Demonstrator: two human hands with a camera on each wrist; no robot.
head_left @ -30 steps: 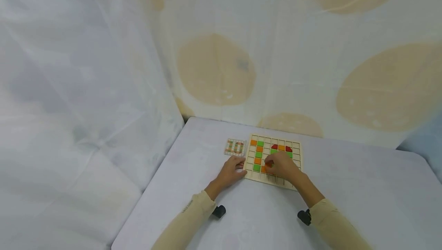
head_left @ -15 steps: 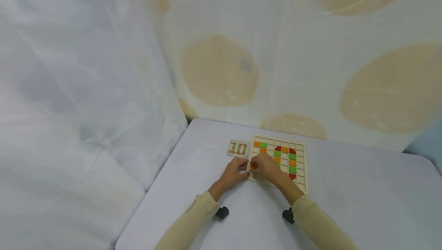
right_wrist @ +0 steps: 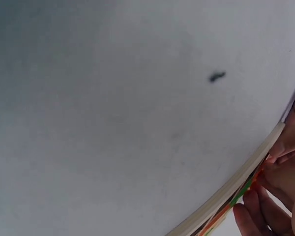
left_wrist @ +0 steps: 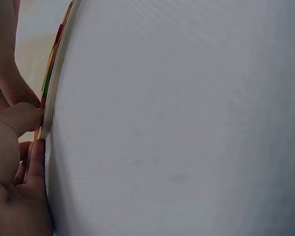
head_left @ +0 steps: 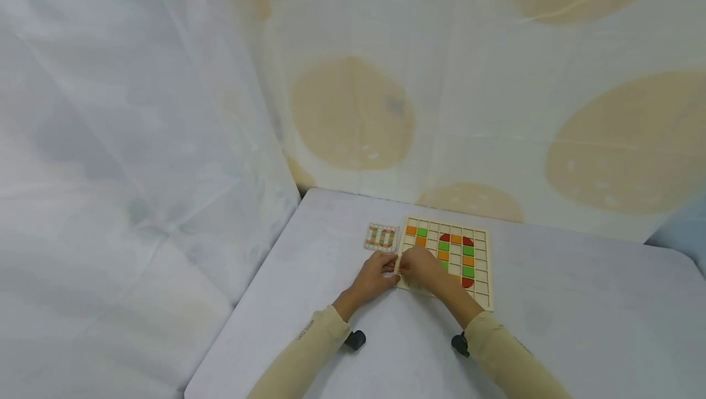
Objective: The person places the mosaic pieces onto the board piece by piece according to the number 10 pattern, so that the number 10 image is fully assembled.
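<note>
Hands: left hand (head_left: pixel 376 273) fingers press one grid board (head_left: pixel 478 264) edge; right hand (head_left: pixel 421 267) fingers' state unclear; one pattern card (head_left: pixel 381 237)

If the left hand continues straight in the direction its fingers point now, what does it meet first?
Probably the wooden grid board: the left hand already lies at its left edge, and the left wrist view shows a fingertip touching that edge. The right hand is close behind, so depth is uncertain.
</note>
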